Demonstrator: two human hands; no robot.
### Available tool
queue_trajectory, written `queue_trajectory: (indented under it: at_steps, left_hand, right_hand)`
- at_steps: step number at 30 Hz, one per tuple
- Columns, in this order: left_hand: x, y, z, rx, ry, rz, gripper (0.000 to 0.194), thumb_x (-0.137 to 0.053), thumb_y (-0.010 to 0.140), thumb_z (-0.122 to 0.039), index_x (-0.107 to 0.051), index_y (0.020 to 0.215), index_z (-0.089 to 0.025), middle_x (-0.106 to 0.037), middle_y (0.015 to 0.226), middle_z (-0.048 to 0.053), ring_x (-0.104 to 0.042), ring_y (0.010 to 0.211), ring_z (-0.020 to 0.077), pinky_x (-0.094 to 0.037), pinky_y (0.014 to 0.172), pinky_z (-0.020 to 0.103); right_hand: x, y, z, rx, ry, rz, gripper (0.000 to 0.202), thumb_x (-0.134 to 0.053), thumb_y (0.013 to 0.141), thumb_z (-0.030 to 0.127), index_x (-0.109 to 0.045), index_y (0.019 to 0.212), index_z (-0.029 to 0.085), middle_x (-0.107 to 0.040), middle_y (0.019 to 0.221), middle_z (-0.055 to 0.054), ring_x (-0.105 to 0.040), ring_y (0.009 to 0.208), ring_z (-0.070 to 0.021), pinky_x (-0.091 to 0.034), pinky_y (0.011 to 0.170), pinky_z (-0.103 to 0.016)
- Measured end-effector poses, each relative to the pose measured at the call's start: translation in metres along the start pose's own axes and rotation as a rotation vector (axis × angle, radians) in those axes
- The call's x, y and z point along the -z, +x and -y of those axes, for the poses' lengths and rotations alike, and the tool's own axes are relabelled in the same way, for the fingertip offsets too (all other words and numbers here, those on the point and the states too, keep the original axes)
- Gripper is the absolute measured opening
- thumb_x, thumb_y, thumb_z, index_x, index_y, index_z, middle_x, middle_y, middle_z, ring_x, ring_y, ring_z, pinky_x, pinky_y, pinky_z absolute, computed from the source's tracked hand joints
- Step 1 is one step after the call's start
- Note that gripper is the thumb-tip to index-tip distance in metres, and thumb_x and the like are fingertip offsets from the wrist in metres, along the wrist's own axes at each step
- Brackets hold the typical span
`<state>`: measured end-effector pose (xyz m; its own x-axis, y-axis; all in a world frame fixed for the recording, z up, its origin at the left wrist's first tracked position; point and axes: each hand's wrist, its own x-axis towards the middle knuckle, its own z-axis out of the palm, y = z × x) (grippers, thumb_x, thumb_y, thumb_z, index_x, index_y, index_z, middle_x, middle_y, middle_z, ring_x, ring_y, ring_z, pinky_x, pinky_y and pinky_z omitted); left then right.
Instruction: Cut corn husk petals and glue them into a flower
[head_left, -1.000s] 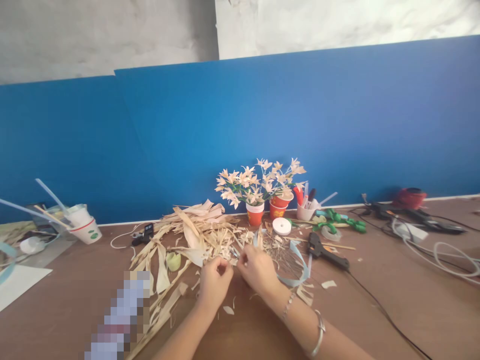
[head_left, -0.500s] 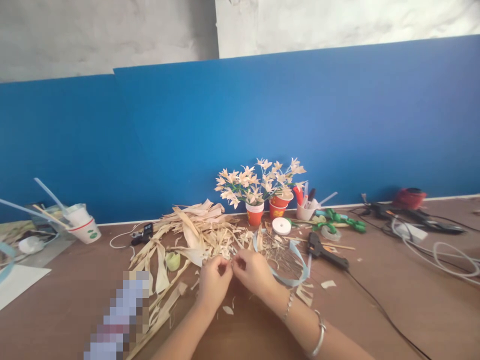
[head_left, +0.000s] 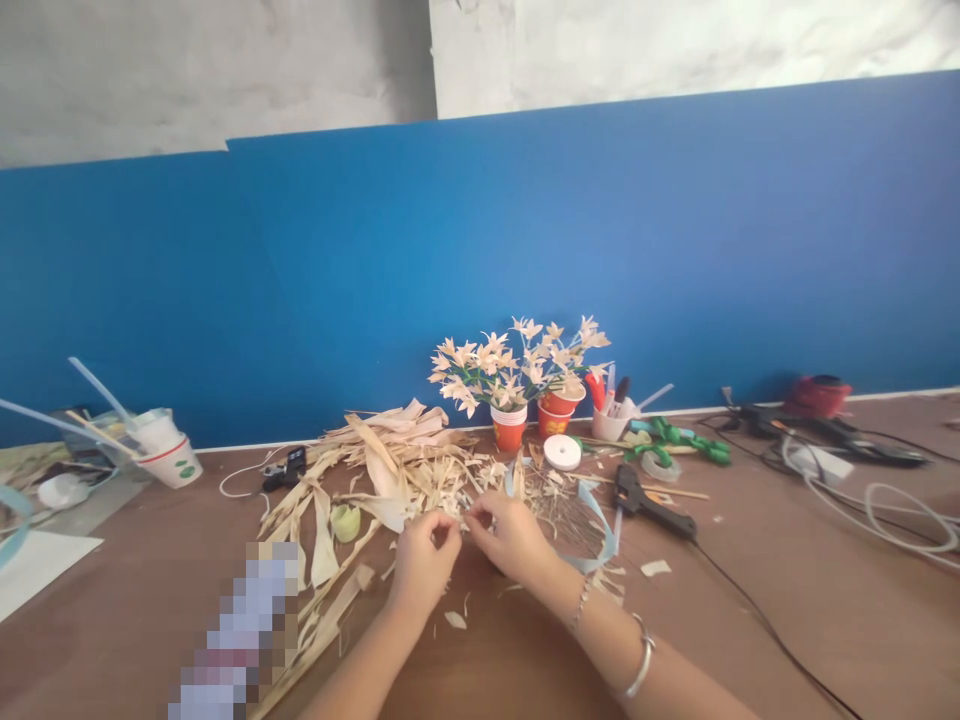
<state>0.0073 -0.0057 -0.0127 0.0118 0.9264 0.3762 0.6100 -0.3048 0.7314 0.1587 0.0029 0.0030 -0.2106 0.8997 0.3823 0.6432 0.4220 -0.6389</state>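
Note:
My left hand (head_left: 425,552) is closed in a pinch above the table, at the near edge of a heap of dried corn husks (head_left: 420,470). Whatever its fingertips hold is too small to make out. Close by on the right, my right hand (head_left: 512,537) also pinches, thumb against fingers, and its contents cannot be made out either. A narrow gap parts the two hands. Beyond them, pale husk flowers (head_left: 491,360) on green stems stand in a red and white paper cup (head_left: 509,428). A light blue ribbon (head_left: 600,535) curls beside my right wrist.
Right of the hands lies a black glue gun (head_left: 652,505) with its cord. A white spool (head_left: 562,452), a cup of pens (head_left: 610,425) and green tape (head_left: 675,435) sit farther back. White cables (head_left: 885,510) are at far right, a paper cup (head_left: 171,460) at left.
The hands have moved slightly apart; their fingertips were nearly touching before. My right hand has shifted a little up and to the right. Objects on the table stay put.

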Motion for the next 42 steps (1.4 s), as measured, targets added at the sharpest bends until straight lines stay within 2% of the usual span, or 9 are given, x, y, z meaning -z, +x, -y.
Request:
queue_trajectory:
  at_steps: [4,11,14,19,24,32,36,39,42]
  left_hand:
    - [0.006,0.003,0.005,0.102,0.017,-0.075,0.015,-0.052,0.074,-0.026,-0.059,0.063,-0.019,-0.060,0.056,-0.001,-0.056,0.056,0.0169,-0.043,0.058,0.026]
    - [0.018,0.008,0.005,0.100,-0.078,-0.167,0.029,-0.043,0.084,-0.037,-0.051,0.062,-0.020,-0.048,0.050,-0.004,-0.046,0.049,0.0130,-0.036,0.050,0.022]
    - [0.018,0.007,0.004,0.125,-0.118,-0.165,0.033,-0.040,0.086,-0.039,-0.052,0.062,-0.019,-0.051,0.053,-0.002,-0.048,0.052,0.0137,-0.036,0.051,0.022]
    - [0.017,0.007,0.006,0.116,-0.153,-0.168,0.035,-0.042,0.086,-0.042,-0.050,0.061,-0.019,-0.049,0.053,-0.003,-0.047,0.053,0.0133,-0.037,0.053,0.022]
    - [0.016,0.007,0.005,0.103,-0.165,-0.159,0.035,-0.042,0.086,-0.041,-0.048,0.060,-0.019,-0.045,0.052,-0.004,-0.045,0.053,0.0123,-0.036,0.053,0.021]
    - [0.016,0.006,0.006,0.096,-0.184,-0.134,0.032,-0.042,0.087,-0.038,-0.054,0.065,-0.018,-0.057,0.058,-0.001,-0.053,0.058,0.0141,-0.042,0.057,0.023]
    - [0.019,0.006,0.007,-0.031,-0.169,-0.113,0.018,-0.046,0.082,-0.024,-0.062,0.084,-0.018,-0.065,0.080,0.004,-0.060,0.073,0.0182,-0.048,0.067,0.028]
    - [0.020,0.006,0.006,-0.259,-0.140,-0.060,0.029,-0.043,0.076,-0.009,-0.064,0.094,-0.020,-0.064,0.099,0.008,-0.058,0.097,0.0213,-0.045,0.087,0.035]
    - [0.019,0.005,0.003,-0.375,-0.082,-0.001,0.029,-0.045,0.077,-0.008,-0.065,0.094,-0.021,-0.063,0.099,0.008,-0.057,0.099,0.0215,-0.044,0.089,0.037]
  right_hand:
    - [0.007,0.003,-0.004,-0.077,-0.101,-0.071,0.011,-0.051,0.077,0.014,-0.059,0.070,0.017,-0.062,0.070,-0.003,-0.056,0.066,-0.0147,-0.039,0.063,-0.023]
    - [0.005,-0.002,-0.007,0.114,-0.232,0.262,0.016,-0.052,0.076,0.011,-0.063,0.066,0.017,-0.061,0.079,-0.004,-0.056,0.078,-0.0164,-0.039,0.069,-0.024]
    - [-0.004,-0.008,0.000,0.136,-0.346,0.230,0.017,-0.050,0.077,0.011,-0.063,0.068,0.016,-0.059,0.085,-0.007,-0.053,0.082,-0.0185,-0.039,0.072,-0.027]
    - [-0.020,-0.015,0.012,0.222,-0.229,0.242,0.009,-0.056,0.076,0.013,-0.063,0.077,0.018,-0.056,0.089,-0.004,-0.050,0.085,-0.0174,-0.038,0.076,-0.027]
    - [-0.034,-0.020,0.013,0.181,-0.200,0.231,0.007,-0.056,0.075,0.011,-0.061,0.074,0.017,-0.055,0.091,-0.005,-0.048,0.087,-0.0179,-0.037,0.076,-0.029]
    - [-0.038,-0.021,0.013,0.258,-0.237,0.195,0.011,-0.051,0.076,0.008,-0.058,0.073,0.015,-0.054,0.087,-0.008,-0.047,0.082,-0.0199,-0.039,0.073,-0.032]
    - [-0.022,-0.010,0.007,0.160,0.065,0.105,0.014,-0.048,0.078,0.007,-0.056,0.071,0.017,-0.055,0.087,-0.006,-0.051,0.084,-0.0173,-0.042,0.078,-0.030]
    - [-0.004,0.002,0.001,0.019,0.280,0.107,0.016,-0.049,0.081,0.013,-0.055,0.066,0.017,-0.056,0.086,-0.004,-0.054,0.086,-0.0165,-0.042,0.082,-0.030]
    - [0.010,0.008,-0.002,-0.042,0.372,0.155,0.016,-0.051,0.080,0.018,-0.056,0.065,0.017,-0.057,0.089,-0.004,-0.056,0.088,-0.0164,-0.042,0.087,-0.032]
